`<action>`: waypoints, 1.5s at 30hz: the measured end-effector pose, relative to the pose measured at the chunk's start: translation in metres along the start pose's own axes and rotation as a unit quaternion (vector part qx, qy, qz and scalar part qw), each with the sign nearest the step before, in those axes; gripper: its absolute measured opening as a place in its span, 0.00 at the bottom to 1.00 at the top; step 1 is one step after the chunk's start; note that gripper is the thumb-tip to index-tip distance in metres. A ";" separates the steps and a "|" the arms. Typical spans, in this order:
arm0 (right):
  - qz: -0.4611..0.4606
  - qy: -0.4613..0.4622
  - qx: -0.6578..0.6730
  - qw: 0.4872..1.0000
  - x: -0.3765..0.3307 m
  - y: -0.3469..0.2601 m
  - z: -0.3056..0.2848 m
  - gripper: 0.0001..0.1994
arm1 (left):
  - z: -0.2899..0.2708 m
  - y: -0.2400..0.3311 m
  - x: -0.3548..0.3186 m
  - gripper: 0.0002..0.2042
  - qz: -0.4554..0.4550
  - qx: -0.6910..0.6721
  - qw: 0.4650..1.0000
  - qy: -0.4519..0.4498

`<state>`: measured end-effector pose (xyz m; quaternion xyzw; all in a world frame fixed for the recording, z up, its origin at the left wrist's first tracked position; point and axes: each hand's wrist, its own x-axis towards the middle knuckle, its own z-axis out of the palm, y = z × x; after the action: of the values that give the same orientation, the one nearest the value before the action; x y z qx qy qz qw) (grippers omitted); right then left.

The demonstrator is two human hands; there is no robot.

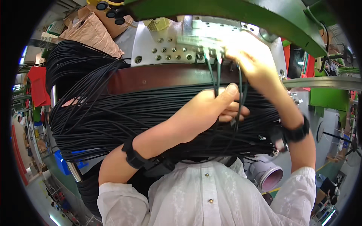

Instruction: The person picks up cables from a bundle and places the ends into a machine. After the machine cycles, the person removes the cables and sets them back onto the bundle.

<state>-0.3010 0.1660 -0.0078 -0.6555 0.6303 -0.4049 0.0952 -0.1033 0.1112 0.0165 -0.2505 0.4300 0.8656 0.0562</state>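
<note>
My left hand (217, 103) is closed around several thin black cables (218, 77), thumb on top and fingers curled below. They run up from it to the metal fixture, where their ends look pale green in the glare. One more cable passes across its fingertips. At the fixture (213, 24) my right hand (250, 56) reaches in beside those cable ends. Bright light and motion wash out its fingers, so what it grips is hidden. A blurred light-coloured strip (198, 40) lies across the fixture to the left of its fingertips.
A thick bundle of black cables (151, 109) lies across a stand before me, below a dark red-brown bar (154, 78). A green machine arm (241, 9) arches above the drilled metal plate (145, 45). Brown paper sacks (94, 34) stand far left; a pinkish round duct (267, 175) is lower right.
</note>
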 end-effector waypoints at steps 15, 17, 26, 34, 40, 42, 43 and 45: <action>0.036 0.040 -0.331 0.942 0.062 0.059 -0.014 0.20 | -0.063 0.075 0.108 0.18 0.165 0.021 0.986 0.015; -0.052 0.059 -0.385 0.920 0.047 0.062 -0.006 0.21 | -0.076 0.081 0.093 0.20 0.209 0.490 0.826 0.185; -0.045 0.021 -0.393 0.918 0.018 0.070 0.000 0.24 | -0.108 0.067 0.120 0.09 0.497 0.744 0.399 0.202; 0.087 0.022 -0.308 0.947 0.032 0.035 -0.023 0.11 | -0.114 0.071 0.127 0.09 0.467 0.664 0.534 0.236; 0.074 0.011 -0.229 0.971 0.025 0.020 -0.030 0.25 | -0.096 0.087 0.061 0.07 0.338 0.770 0.533 0.093; 0.086 0.039 -0.157 0.983 -0.009 -0.007 -0.044 0.22 | -0.078 0.075 0.008 0.26 0.326 0.692 0.607 0.215; 0.083 0.053 -0.105 0.990 -0.033 -0.026 -0.056 0.19 | -0.057 0.068 -0.038 0.23 0.201 0.511 0.817 0.175; 0.052 0.055 -0.097 0.992 -0.106 -0.041 -0.094 0.14 | -0.051 0.040 -0.092 0.26 0.095 0.426 0.886 -0.155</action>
<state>-0.3186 0.3052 0.0363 -0.6044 0.7043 -0.3720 0.0177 -0.0163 0.0574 0.0637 -0.0225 0.7647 0.6284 0.1406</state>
